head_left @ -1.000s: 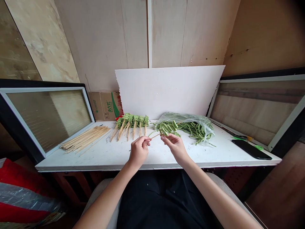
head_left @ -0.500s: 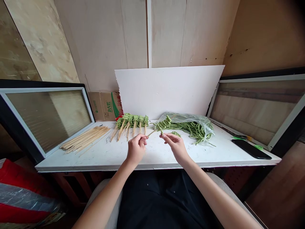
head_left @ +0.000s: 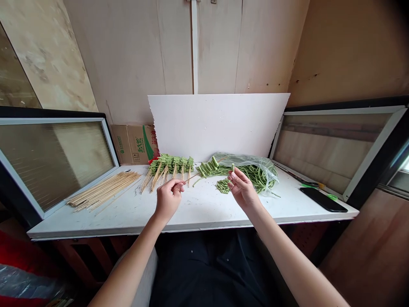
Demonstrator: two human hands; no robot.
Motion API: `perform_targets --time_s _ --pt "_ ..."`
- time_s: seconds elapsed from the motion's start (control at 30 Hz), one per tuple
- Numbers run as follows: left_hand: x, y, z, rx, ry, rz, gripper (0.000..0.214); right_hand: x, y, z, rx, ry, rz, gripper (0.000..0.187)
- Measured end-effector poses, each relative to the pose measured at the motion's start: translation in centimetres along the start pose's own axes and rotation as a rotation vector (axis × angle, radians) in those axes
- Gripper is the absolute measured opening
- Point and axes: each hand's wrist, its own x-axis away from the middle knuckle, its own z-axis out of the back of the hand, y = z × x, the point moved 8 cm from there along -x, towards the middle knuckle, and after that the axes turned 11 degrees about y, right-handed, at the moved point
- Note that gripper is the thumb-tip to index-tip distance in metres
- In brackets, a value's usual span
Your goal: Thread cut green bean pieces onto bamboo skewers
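Observation:
My left hand (head_left: 169,196) pinches the lower end of a bamboo skewer (head_left: 191,178). Threaded along its far part are several green bean pieces (head_left: 208,167), side by side. Held upright in the fingertips of my right hand (head_left: 242,187) is a short piece of green bean (head_left: 233,167), apart from the skewer. Beyond and below that hand lies a small heap of cut bean bits (head_left: 223,186). Long green beans (head_left: 255,172) rest partly inside a clear plastic bag (head_left: 270,165) behind my right hand.
Filled bean skewers (head_left: 172,164) are stacked at the back left, sticks toward me. Bare bamboo skewers (head_left: 102,192) lie left of them. A cardboard box (head_left: 134,145) stands behind. At the right are a black phone (head_left: 322,199) and framed panel (head_left: 338,149); another framed panel (head_left: 60,157) stands left.
My hands have moved apart. My right hand has lifted away with a bean piece, and the skewer has shifted left. The whole view has swung slightly to the right.

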Motion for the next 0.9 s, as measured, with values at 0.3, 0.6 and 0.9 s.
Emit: perform_targets --time_s 0.3,0.6,0.9 --pt "0.6 0.6 -0.8 -0.055 -0.061 -0.103 0.023 0.0 -1.7 0.0 -0.05 -0.05 -0.048 0.029" --pt "0.6 1.3 -0.9 -0.083 -0.063 -0.173 0.024 0.2 -1.5 -0.3 -0.016 -0.058 -0.017 0.028" --pt "0.7 1.2 -1.0 -0.095 -0.068 -0.181 0.024 0.3 -1.4 -0.6 -0.006 -0.088 -0.022 0.029"
